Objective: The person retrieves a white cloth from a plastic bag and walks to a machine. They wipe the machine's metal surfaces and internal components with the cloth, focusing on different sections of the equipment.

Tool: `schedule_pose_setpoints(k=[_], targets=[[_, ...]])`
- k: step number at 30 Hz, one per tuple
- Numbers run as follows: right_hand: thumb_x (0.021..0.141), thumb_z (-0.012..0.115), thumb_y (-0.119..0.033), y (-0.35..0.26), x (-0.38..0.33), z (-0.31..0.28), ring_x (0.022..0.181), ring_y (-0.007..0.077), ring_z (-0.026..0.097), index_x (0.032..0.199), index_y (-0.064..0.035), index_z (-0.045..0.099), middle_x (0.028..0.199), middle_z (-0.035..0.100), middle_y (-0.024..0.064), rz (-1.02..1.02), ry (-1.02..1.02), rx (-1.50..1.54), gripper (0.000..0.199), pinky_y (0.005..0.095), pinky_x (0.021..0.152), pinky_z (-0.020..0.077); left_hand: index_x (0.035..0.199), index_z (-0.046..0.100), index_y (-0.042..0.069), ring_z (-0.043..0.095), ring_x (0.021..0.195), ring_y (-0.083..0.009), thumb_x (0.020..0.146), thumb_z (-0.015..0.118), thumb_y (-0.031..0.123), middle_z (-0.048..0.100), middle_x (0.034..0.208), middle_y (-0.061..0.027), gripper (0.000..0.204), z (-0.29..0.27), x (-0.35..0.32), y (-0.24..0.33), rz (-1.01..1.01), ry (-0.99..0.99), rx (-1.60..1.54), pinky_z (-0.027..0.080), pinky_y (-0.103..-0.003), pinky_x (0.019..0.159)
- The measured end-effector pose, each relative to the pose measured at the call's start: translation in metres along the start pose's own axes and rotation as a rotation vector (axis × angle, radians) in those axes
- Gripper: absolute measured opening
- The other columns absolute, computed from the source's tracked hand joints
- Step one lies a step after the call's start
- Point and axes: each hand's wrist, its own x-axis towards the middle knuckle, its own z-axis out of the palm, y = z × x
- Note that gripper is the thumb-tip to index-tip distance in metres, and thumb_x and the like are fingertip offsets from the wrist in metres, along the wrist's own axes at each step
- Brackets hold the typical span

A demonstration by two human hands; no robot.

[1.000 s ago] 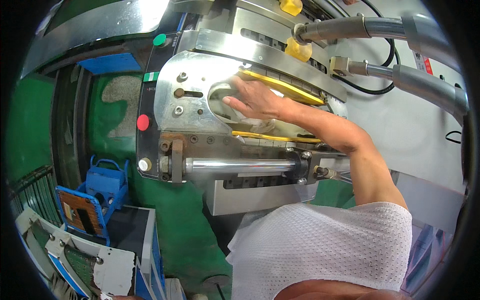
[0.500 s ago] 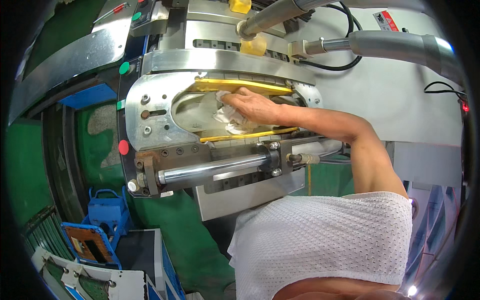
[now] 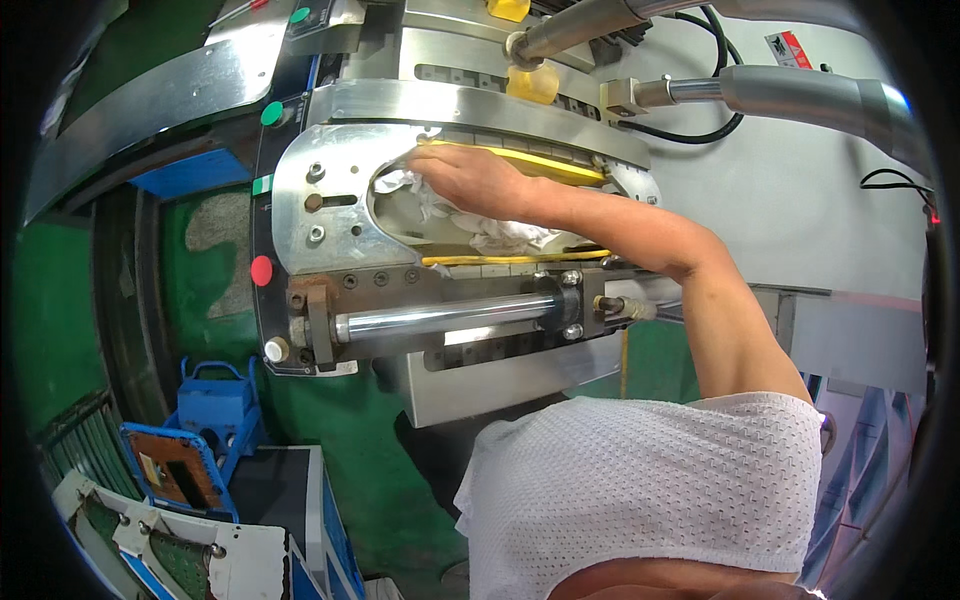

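Observation:
My right hand (image 3: 468, 180) is closed on a crumpled white cloth (image 3: 512, 236) and presses it against the inner rim of a long oval recess in a machine. Part of the cloth trails behind under the wrist. My fingertips rest near the far left end of the recess, partly hidden. A silvery plate (image 3: 325, 240) with bolts surrounds that left end. Along the far side runs a yellow strip (image 3: 560, 165), and another yellow strip (image 3: 520, 259) lines the near side. My left hand is out of the picture.
In front of the recess lies a shiny cylinder rod (image 3: 445, 318). Grey pneumatic arms (image 3: 800, 92) with a black hose hang at upper right. Red button (image 3: 261, 270) and green button (image 3: 272, 114) sit on the left edge. A blue cart (image 3: 212, 410) stands lower left.
My right hand has slid left along the far rim, drawing part of the cloth toward the recess's left end. The whole view has shifted slightly.

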Motion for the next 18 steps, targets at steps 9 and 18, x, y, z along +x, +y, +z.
schedule_pose_setpoints(k=[9,18], targets=[[0.095,0.060,-0.017,0.000,-0.003,0.003,0.074,0.0410,0.064,0.130,-0.0042,0.040,0.081,0.065,0.0220,0.453,-0.397,0.265,0.042,0.0485,0.066,0.0483,0.090,0.062,0.002,0.062,0.085,-0.0274,0.095,0.065,0.018,0.063,0.095,-0.0137,0.018,0.009,-0.015,-0.002,-0.112,0.059,-0.148,0.051,-0.036,0.071],[0.092,0.068,-0.027,0.011,-0.030,0.064,0.078,0.0410,0.066,0.125,-0.0089,0.048,0.086,0.068,0.0213,0.461,-0.012,0.390,0.043,0.0463,0.069,0.0517,0.095,0.062,0.002,0.061,0.088,-0.0283,0.097,0.062,0.018,0.063,0.094,-0.0119,0.016,0.011,-0.016,-0.008,-0.015,-0.021,-0.105,0.051,-0.040,0.077]])
